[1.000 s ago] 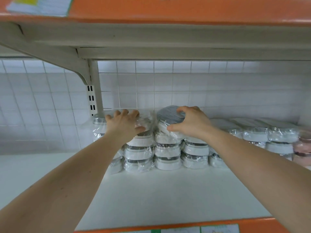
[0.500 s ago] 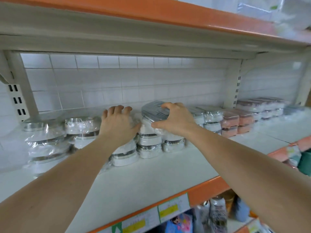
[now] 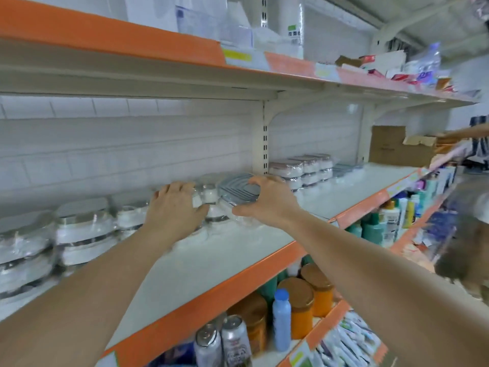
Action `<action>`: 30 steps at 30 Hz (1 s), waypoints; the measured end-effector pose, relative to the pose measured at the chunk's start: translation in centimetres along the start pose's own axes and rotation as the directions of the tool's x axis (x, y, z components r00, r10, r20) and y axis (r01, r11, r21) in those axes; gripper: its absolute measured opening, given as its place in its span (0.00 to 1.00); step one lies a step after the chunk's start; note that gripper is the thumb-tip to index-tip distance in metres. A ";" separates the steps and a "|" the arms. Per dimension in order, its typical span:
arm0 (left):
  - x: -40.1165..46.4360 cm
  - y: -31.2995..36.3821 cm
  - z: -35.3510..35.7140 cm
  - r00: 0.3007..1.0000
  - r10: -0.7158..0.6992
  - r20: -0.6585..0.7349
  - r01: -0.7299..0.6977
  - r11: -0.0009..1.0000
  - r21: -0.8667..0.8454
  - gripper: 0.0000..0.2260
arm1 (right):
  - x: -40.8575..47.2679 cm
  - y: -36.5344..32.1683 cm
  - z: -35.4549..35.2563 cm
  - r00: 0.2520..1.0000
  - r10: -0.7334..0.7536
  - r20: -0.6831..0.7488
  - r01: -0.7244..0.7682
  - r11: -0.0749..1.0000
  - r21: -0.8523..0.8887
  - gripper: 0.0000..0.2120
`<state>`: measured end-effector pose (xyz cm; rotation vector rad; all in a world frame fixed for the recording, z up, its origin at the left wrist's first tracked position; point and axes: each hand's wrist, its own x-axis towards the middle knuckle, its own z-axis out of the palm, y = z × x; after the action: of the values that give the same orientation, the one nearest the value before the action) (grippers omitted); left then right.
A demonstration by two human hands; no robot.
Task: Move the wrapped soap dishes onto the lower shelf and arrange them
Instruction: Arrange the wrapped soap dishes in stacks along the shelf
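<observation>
grey ridged-lid soap dish [image 3: 238, 188], clear-wrapped, right hand [image 3: 270, 201] gripping

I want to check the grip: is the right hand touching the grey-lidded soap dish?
Touching. The head view shows the right hand with fingers curled over the grey-lidded soap dish.

From my feed the wrapped soap dishes [image 3: 82, 231] sit in shiny, crinkly clear plastic film, grey ribbed lid [image 3: 238, 188] probably matt plastic, on a smooth white shelf [image 3: 211, 255] with glossy orange edging.
</observation>
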<state>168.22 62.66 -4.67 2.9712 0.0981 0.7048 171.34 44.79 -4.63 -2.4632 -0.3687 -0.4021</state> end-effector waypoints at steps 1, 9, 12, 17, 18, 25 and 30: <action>0.6 2.1 0.7 1.000 0.003 0.005 -0.003 1.000 -0.014 0.27 | 0.4 1.9 -0.9 1.000 0.002 0.001 -0.002 1.000 -0.016 0.36; 5.1 16.0 5.3 0.999 0.026 0.025 -0.024 0.996 -0.087 0.25 | 4.5 15.0 -7.3 0.997 0.064 0.035 -0.063 0.998 -0.027 0.37; 6.9 19.3 6.7 0.998 0.032 0.058 -0.028 0.997 -0.065 0.27 | 6.0 18.9 -8.8 0.995 0.084 0.049 -0.083 0.996 -0.019 0.37; 11.7 24.2 9.0 0.996 0.078 0.040 -0.075 0.995 -0.071 0.26 | 9.7 24.7 -11.5 0.991 0.132 0.017 -0.132 0.991 -0.025 0.37; 12.8 25.2 9.6 0.995 0.094 0.039 -0.091 0.993 -0.076 0.25 | 10.6 25.8 -11.9 0.990 0.143 0.005 -0.143 0.989 -0.032 0.37; 21.5 31.1 14.2 0.987 0.159 0.032 -0.153 0.980 -0.130 0.26 | 17.7 33.2 -14.2 0.971 0.228 -0.077 -0.234 0.968 -0.091 0.37; 26.7 34.7 16.7 0.981 0.189 0.034 -0.183 0.975 -0.122 0.26 | 23.6 38.2 -15.5 0.954 0.265 -0.138 -0.274 0.961 -0.049 0.38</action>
<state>201.06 29.17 -4.19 2.9047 -0.2209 0.6366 203.28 9.65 -4.04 -2.4909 0.0381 -0.4616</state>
